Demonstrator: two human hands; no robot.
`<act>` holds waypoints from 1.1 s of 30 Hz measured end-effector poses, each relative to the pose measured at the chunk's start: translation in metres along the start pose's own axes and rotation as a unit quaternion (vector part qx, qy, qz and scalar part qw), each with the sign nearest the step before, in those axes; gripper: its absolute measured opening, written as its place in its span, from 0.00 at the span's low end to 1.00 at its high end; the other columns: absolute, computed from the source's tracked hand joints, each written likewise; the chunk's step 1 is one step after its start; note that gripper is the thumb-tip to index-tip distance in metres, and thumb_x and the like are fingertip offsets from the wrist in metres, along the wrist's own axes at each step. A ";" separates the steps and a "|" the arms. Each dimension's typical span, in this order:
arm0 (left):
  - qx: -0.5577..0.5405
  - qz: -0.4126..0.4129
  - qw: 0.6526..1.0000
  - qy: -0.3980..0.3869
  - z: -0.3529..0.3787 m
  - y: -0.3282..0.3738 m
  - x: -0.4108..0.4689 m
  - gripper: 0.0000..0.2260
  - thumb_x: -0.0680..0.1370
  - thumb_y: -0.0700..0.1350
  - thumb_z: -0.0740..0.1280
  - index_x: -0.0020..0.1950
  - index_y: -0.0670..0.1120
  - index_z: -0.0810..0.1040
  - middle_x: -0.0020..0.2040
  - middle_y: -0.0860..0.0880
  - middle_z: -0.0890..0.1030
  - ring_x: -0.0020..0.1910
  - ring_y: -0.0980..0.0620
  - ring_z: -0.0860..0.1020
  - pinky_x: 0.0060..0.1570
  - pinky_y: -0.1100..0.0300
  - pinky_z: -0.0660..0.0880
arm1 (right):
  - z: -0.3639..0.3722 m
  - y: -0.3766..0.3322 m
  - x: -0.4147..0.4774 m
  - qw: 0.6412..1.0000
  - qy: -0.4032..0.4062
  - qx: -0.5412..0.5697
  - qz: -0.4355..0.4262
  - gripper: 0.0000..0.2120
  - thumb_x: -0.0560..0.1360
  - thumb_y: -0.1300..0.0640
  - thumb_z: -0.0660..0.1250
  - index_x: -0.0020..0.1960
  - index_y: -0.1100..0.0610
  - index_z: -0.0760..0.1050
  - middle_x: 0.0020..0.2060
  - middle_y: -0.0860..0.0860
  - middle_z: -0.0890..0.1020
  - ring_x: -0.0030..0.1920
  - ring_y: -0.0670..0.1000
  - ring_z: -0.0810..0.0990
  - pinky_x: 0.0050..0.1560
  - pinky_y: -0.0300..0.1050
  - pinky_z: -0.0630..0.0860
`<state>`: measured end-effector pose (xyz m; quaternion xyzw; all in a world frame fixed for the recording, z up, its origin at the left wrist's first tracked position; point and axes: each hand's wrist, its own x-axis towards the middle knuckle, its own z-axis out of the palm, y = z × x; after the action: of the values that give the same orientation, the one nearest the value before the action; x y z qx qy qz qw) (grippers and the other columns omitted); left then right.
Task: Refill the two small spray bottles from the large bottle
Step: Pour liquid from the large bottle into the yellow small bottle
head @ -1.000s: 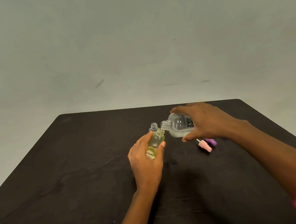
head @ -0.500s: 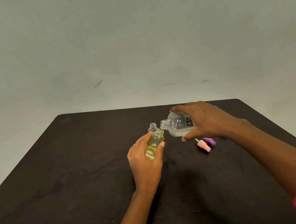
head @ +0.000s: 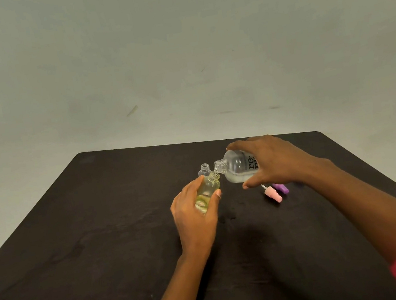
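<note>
Barely any change from a second ago: right hand (head: pixel 275 161) grip holds large bottle (head: pixel 237 169) tilted, mouth at neck of small spray bottle (head: pixel 209 186), which left hand (head: pixel 194 217) grip wraps. Judged mid-pour. Second small bottle (head: pixel 205 168) waits behind, uncapped.

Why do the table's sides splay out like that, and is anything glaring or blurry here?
Head view: the wide-angle lens splays the sides of the dark matte table; soft light leaves small highlights on the large clear plastic bottle in the right hand; the small yellowish clear bottle gripped by the left hand looks slightly soft; shadows barely show.
</note>
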<state>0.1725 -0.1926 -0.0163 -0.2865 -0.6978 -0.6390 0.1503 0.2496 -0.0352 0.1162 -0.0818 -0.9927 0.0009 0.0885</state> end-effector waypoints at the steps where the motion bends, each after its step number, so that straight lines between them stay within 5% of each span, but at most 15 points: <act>1: 0.000 0.000 1.000 0.001 0.000 0.000 0.000 0.20 0.72 0.56 0.67 0.60 0.48 0.79 0.54 0.55 0.81 0.54 0.55 0.79 0.55 0.44 0.76 | -0.001 0.000 0.000 1.000 0.000 0.000 0.001 0.39 0.62 0.42 0.75 0.69 0.44 0.63 0.58 0.46 0.77 0.54 0.49 0.74 0.50 0.48 0.75; 20: 0.000 -0.008 1.000 -0.001 0.000 0.003 -0.001 0.21 0.71 0.58 0.67 0.60 0.49 0.79 0.55 0.55 0.81 0.55 0.58 0.78 0.57 0.45 0.75 | 0.001 -0.003 0.001 0.999 0.000 0.049 -0.001 0.38 0.60 0.40 0.75 0.67 0.45 0.65 0.56 0.46 0.78 0.53 0.49 0.76 0.51 0.51 0.76; 33: 0.003 -0.032 0.999 -0.009 0.001 0.001 -0.003 0.21 0.71 0.57 0.69 0.61 0.50 0.78 0.56 0.56 0.81 0.57 0.54 0.77 0.58 0.46 0.75 | 0.007 -0.005 -0.004 0.991 -0.002 0.129 0.014 0.37 0.61 0.44 0.77 0.66 0.47 0.67 0.56 0.46 0.79 0.53 0.46 0.76 0.51 0.41 0.73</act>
<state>0.1755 -0.1927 -0.0174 -0.2693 -0.7097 -0.6391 0.1237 0.2518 -0.0411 0.1089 -0.0833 -0.9832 0.1308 0.0961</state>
